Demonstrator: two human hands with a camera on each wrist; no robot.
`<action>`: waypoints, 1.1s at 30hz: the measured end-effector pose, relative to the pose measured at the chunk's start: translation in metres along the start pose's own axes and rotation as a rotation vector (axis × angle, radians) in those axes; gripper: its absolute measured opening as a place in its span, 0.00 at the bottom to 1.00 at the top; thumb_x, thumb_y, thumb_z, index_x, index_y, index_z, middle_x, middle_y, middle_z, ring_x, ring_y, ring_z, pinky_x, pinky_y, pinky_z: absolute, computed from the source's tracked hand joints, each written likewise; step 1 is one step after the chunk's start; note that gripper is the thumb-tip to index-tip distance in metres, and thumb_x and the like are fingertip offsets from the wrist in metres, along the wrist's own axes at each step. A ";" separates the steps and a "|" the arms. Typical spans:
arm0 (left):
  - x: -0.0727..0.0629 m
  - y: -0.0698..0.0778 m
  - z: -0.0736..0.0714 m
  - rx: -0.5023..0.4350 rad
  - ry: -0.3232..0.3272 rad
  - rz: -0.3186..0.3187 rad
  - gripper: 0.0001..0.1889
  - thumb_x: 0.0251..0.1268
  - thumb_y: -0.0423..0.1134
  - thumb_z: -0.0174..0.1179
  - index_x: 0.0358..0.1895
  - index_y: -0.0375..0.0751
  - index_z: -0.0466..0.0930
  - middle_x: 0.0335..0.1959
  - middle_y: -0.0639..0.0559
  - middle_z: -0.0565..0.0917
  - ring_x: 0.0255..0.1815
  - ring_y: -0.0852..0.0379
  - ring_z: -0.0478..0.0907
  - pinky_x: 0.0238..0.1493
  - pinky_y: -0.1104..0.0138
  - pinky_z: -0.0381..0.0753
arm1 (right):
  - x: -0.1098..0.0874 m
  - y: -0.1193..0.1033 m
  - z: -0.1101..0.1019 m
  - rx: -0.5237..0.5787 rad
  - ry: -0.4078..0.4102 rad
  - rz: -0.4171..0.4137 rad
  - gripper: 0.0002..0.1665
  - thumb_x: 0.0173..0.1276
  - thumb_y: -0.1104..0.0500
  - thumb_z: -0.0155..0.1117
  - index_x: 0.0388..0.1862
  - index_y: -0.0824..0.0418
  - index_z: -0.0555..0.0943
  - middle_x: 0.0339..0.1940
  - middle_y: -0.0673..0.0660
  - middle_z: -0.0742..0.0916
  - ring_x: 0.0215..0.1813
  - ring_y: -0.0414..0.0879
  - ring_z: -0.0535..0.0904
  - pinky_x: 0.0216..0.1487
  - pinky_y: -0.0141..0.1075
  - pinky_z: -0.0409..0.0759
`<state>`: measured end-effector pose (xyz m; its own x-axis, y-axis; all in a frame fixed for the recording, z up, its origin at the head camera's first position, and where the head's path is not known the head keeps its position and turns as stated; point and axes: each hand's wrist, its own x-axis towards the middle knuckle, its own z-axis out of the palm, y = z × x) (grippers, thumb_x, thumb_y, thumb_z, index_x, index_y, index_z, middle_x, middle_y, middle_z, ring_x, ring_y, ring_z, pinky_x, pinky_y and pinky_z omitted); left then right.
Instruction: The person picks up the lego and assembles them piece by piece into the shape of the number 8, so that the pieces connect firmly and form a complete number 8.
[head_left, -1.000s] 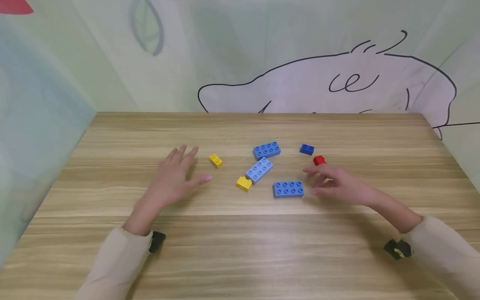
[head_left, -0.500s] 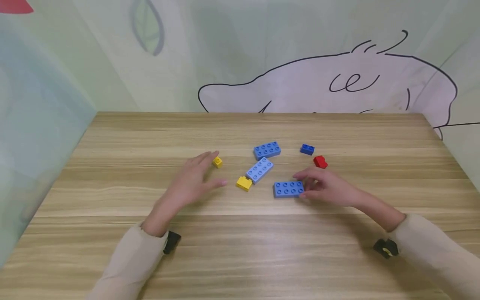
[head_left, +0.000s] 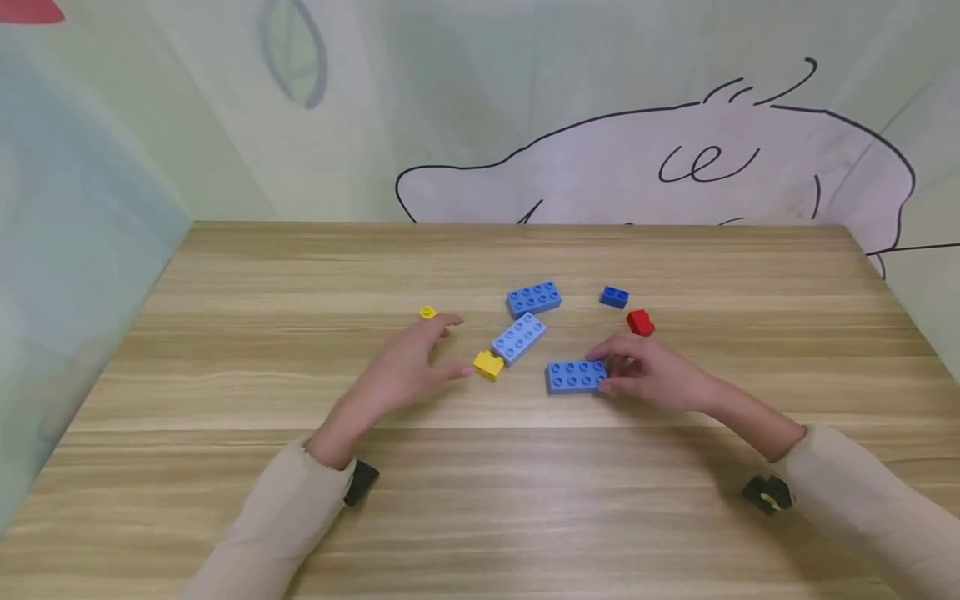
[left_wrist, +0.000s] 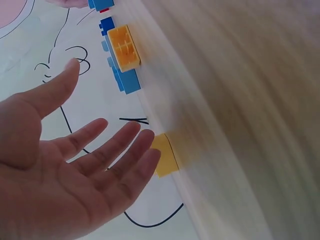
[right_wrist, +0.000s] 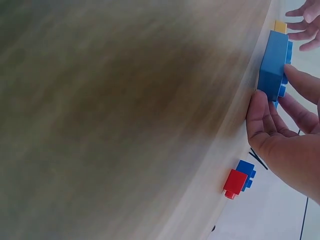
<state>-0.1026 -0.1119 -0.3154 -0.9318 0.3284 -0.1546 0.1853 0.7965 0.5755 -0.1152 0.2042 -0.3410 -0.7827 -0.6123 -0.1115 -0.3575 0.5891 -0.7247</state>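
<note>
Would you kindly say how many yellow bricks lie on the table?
2: the nearer yellow brick by the left thumb; the farther yellow brick, partly hidden behind the left hand.

Indoor setting like a children's play corner, whether at home or in a nursery unclear; wood-grain tabletop across the lower frame; behind it, a pale cartoon backdrop with a leaf at upper left and a line-drawn figure at upper right; colourful toy bricks mid-frame
</note>
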 end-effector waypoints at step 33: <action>0.032 0.022 0.020 0.023 -0.101 -0.110 0.28 0.48 0.48 0.69 0.49 0.36 0.71 0.31 0.49 0.74 0.30 0.55 0.69 0.30 0.69 0.68 | 0.000 0.000 0.000 -0.003 -0.003 0.018 0.20 0.58 0.65 0.65 0.51 0.65 0.76 0.39 0.52 0.78 0.39 0.46 0.72 0.42 0.35 0.76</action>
<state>-0.1224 -0.0738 -0.3242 -0.9108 0.2874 -0.2964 0.0925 0.8417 0.5320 -0.1153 0.2038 -0.3414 -0.7879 -0.6026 -0.1265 -0.3448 0.6020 -0.7202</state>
